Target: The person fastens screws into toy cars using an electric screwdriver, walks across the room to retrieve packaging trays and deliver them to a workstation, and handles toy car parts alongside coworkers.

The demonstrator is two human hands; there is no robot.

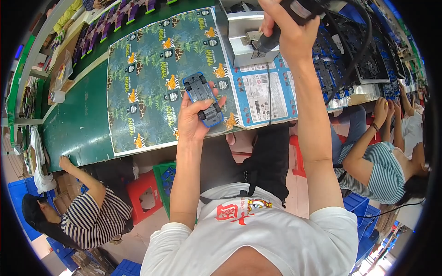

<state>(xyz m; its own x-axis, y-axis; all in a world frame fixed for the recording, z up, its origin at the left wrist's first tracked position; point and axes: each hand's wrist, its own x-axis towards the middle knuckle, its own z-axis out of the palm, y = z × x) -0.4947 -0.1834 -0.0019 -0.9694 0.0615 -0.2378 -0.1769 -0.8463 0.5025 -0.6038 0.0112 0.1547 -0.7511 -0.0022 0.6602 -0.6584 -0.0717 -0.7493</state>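
Note:
My left hand is closed around a toy car with a blue body, its black underside and wheels turned up. The thumb lies across the underside. Up at the right, my right hand grips a black corded power screwdriver, whose nose points down and left. Its tip is at a small metal piece on a silver metal box; whether it touches is too small to tell. The toy car is held above a printed sheet with animal pictures, well apart from the screwdriver.
The green table runs to the left. Several dark toy car parts lie at the right, past the screwdriver's black cable. One person in stripes sits at the lower left, another at the right. A red stool stands below the table.

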